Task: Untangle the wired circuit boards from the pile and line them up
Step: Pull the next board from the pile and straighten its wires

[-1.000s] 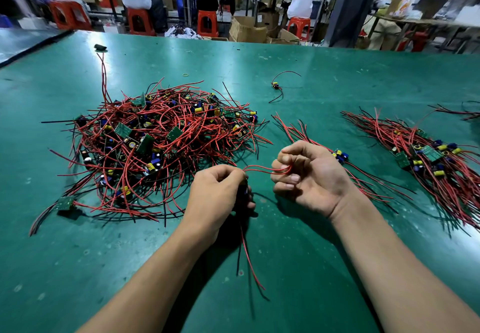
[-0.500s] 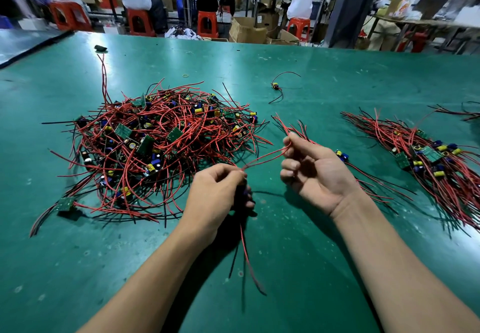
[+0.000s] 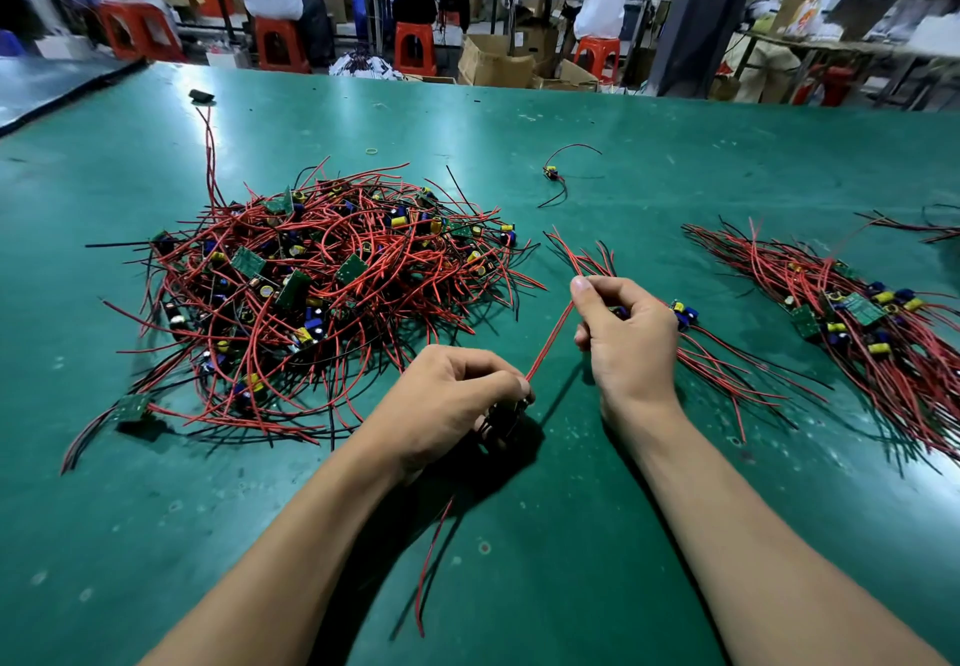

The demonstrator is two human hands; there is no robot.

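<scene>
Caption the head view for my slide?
Left hand and right hand hold a red wire taut, tangled pile left, lined-up boards right.

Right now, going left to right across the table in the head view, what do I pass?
Tangled pile → left hand gripping a wired board → red wire → right hand pinching that wire → lined-up row of boards.
</scene>
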